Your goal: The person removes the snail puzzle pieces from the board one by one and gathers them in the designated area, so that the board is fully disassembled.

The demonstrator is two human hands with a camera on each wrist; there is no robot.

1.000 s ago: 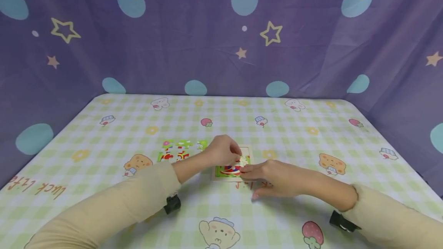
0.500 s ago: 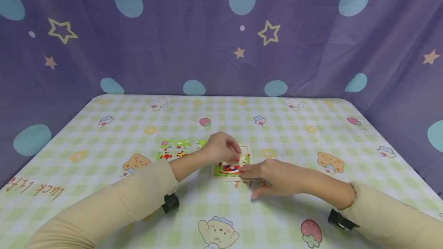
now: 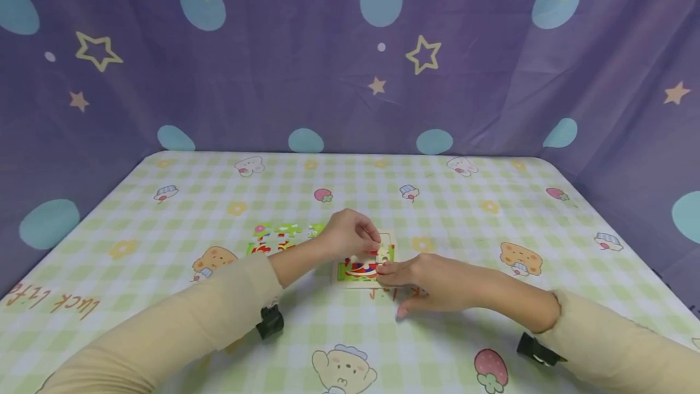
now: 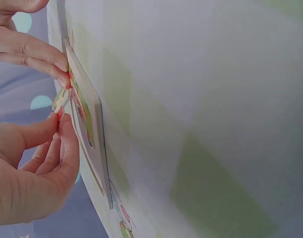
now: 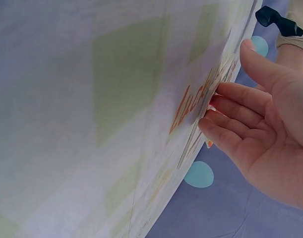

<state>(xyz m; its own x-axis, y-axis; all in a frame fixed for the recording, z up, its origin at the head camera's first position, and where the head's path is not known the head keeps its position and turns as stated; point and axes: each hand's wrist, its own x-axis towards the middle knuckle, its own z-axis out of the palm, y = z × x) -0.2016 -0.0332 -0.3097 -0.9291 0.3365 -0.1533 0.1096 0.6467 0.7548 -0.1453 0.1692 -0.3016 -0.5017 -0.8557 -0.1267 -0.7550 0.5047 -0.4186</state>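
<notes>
A small wooden-framed jigsaw puzzle with a red, blue and green picture lies at the middle of the table, partly covered by both hands. My left hand reaches over its far left part and pinches a puzzle piece between thumb and fingertips. In the left wrist view that piece is tilted up off the board, coloured pale, green and red. My right hand rests its straight fingertips on the puzzle's right side, thumb spread apart. Fitted pieces show between the two hands.
Several loose puzzle pieces, green and red, lie left of the frame, partly behind the left forearm. The checked tablecloth carries printed cartoons. A purple curtain hangs behind the table. Dark wrist cameras sit under the sleeves.
Both hands keep nearly the same place at the puzzle, the left still pinching the piece. The whole head view has shifted very slightly.
</notes>
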